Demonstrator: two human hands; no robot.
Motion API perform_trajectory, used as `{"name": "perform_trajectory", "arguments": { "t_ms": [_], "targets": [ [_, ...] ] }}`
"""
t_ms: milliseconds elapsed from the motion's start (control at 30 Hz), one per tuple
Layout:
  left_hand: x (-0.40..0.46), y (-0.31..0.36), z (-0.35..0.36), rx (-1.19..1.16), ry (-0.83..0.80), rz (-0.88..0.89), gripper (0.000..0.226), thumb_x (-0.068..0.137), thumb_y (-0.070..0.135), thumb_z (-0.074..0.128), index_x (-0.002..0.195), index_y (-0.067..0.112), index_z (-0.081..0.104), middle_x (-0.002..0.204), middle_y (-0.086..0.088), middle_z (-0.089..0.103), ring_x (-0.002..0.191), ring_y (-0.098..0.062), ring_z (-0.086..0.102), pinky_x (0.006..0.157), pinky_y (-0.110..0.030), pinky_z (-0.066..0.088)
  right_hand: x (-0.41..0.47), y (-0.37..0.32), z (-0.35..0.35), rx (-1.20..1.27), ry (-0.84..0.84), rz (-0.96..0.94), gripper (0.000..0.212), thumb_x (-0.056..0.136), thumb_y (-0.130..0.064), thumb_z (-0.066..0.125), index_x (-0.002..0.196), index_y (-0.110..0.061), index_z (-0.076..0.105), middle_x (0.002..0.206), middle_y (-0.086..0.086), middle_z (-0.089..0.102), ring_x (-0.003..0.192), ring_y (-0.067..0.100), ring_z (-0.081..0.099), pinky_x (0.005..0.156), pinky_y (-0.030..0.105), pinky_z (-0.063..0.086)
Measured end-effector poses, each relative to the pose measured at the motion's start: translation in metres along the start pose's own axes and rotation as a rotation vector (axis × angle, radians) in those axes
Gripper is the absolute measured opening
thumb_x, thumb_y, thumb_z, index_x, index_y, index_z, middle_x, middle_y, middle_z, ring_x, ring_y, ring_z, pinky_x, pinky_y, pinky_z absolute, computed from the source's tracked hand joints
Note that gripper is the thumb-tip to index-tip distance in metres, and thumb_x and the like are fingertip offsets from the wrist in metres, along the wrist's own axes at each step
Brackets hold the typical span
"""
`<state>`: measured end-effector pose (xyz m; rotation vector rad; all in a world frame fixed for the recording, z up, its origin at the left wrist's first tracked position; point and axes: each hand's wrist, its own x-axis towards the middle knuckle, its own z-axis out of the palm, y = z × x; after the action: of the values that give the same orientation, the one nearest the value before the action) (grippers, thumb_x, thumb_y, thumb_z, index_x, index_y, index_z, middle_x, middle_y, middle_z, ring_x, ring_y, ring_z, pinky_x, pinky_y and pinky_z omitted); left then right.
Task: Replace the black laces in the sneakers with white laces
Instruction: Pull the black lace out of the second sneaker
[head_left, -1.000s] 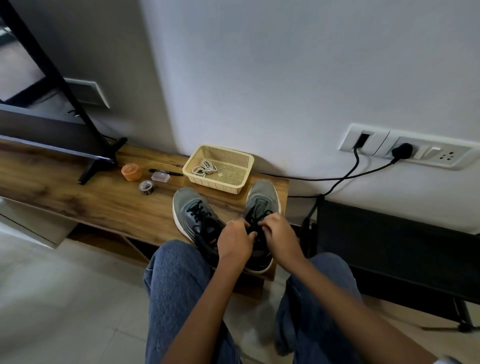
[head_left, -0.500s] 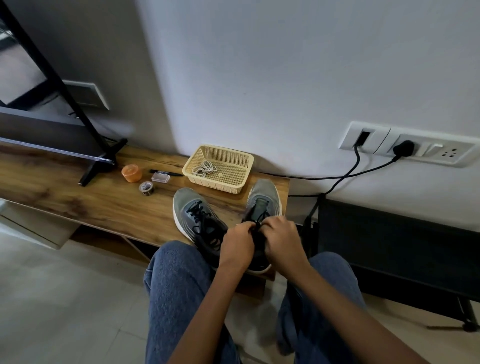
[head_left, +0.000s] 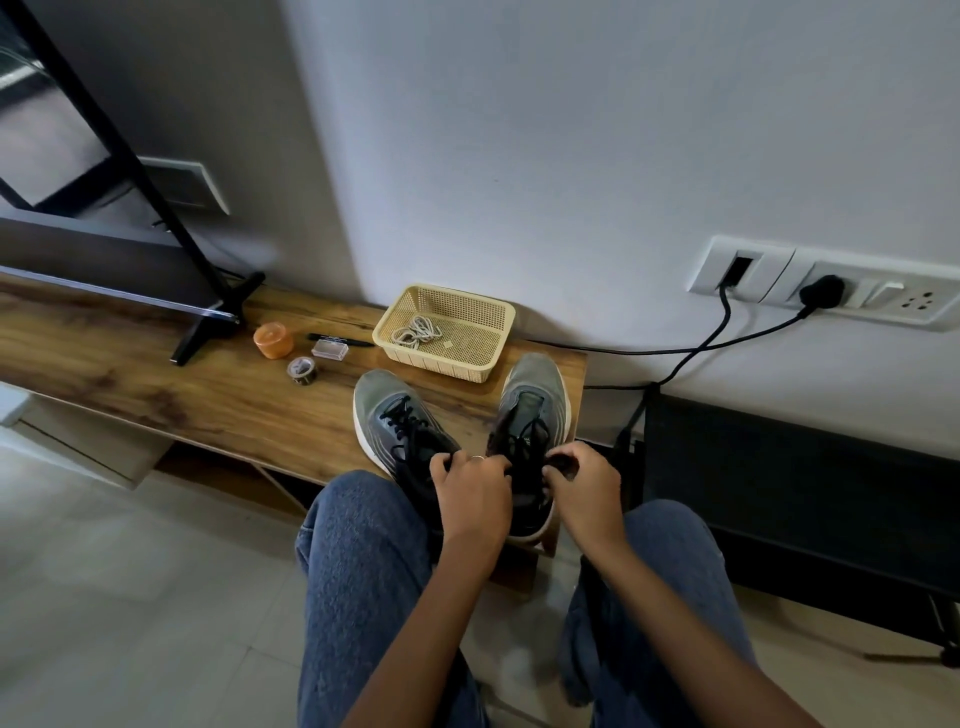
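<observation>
Laces (head_left: 522, 452) between 2 hands' grip

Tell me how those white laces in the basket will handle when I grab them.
The white laces lie in a loose coil, so they are probably floppy and will dangle and uncoil when lifted. They look thin, likely very light. Loops may snag on the mesh basket, so lift slowly.
</observation>
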<state>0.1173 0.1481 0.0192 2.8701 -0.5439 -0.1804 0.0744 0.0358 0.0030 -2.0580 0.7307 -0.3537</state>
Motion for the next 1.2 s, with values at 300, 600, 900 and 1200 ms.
{"name": "perform_trajectory", "arguments": {
  "t_ms": [300, 600, 900, 1200],
  "targets": [
    [-0.004, -0.004, 0.003, -0.003, 0.059, 0.025, 0.034, 0.101, 0.03, 0.035, 0.103, 0.024, 0.068, 0.101, 0.003, 0.066, 0.11, -0.019, 0.048, 0.101, -0.036, 0.018, 0.001, -0.011, 0.022, -0.373, -0.327, -0.345, 0.035, 0.102, -0.02, 0.035, 0.129, -0.003, 0.051, 0.127, 0.011, 0.051, 0.117, 0.025, 0.045, 0.096, 0.028, 0.034],
    [0.018, -0.053, -0.009, -0.474, 0.399, -0.19, 0.021, 0.092, 0.018, 0.056, 0.11, 0.02, 0.068, 0.116, 0.001, 0.061, 0.108, -0.018, 0.05, 0.091, -0.031, 0.035, 0.007, -0.041, 0.021, -1.002, -0.569, -0.24, 0.031, 0.095, -0.031, 0.043, 0.119, -0.019, 0.058, 0.122, 0.002, 0.048, 0.125, 0.031, 0.022, 0.099, 0.044, 0.023],
    [0.058, -0.105, 0.002, -0.99, 0.293, -0.615, 0.017, 0.095, 0.024, 0.051, 0.111, 0.027, 0.059, 0.118, -0.001, 0.053, 0.103, -0.019, 0.056, 0.092, -0.04, 0.049, 0.027, -0.078, 0.009, -0.686, -0.441, -0.209, 0.034, 0.094, -0.023, 0.039, 0.118, -0.021, 0.063, 0.12, -0.002, 0.055, 0.119, 0.024, 0.038, 0.1, 0.041, 0.03],
    [0.061, -0.116, 0.009, -1.021, 0.114, -0.49, 0.025, 0.089, 0.031, 0.063, 0.113, 0.023, 0.062, 0.115, 0.003, 0.059, 0.101, -0.009, 0.056, 0.093, -0.032, 0.048, 0.027, -0.073, 0.068, -0.4, -0.488, -0.429, 0.039, 0.092, -0.013, 0.05, 0.13, -0.022, 0.052, 0.124, -0.002, 0.05, 0.118, 0.017, 0.043, 0.098, 0.034, 0.041]
  ]
}}
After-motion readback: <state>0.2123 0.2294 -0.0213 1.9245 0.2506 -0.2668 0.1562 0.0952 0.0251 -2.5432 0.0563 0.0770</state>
